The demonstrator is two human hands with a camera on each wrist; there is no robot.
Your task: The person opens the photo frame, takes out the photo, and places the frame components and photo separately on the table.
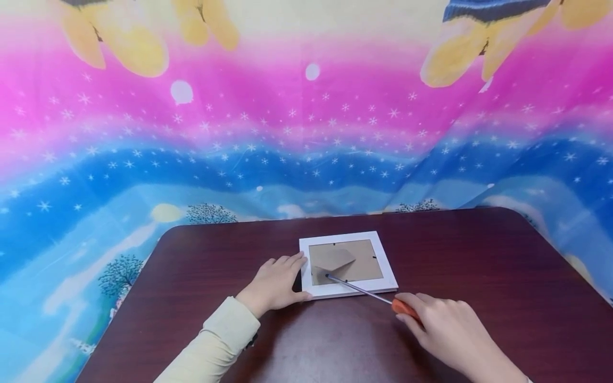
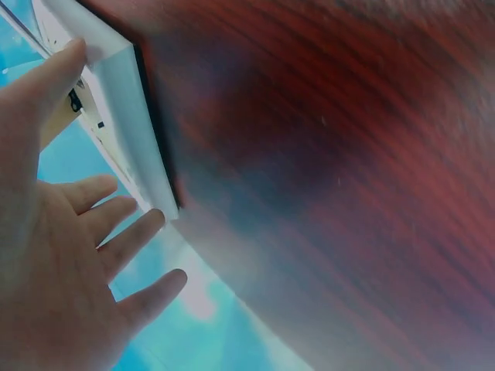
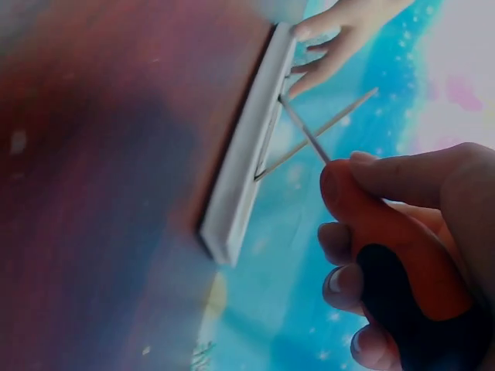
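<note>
A white picture frame point(image 1: 386, 263) lies on the table with its brown backing point(image 1: 366, 266) facing up. Its stand flap point(image 1: 335, 259) is raised at an angle, and small black clips point(image 1: 374, 257) sit around the backing's edge. My left hand point(image 1: 275, 284) rests against the frame's left side, fingers spread and fairly straight, thumb on the near corner. In my right hand point(image 1: 452, 327) I grip a screwdriver by its orange and black handle point(image 3: 402, 255). The screwdriver's metal shaft point(image 1: 364, 291) reaches over the frame's near edge, its tip at the backing's near-left clip.
The dark reddish-brown table point(image 1: 479, 255) extends on all sides of the picture frame. Behind it hangs a colourful cloth point(image 1: 306, 133) in pink and blue with snowflakes, running along the table's far edge and down both sides.
</note>
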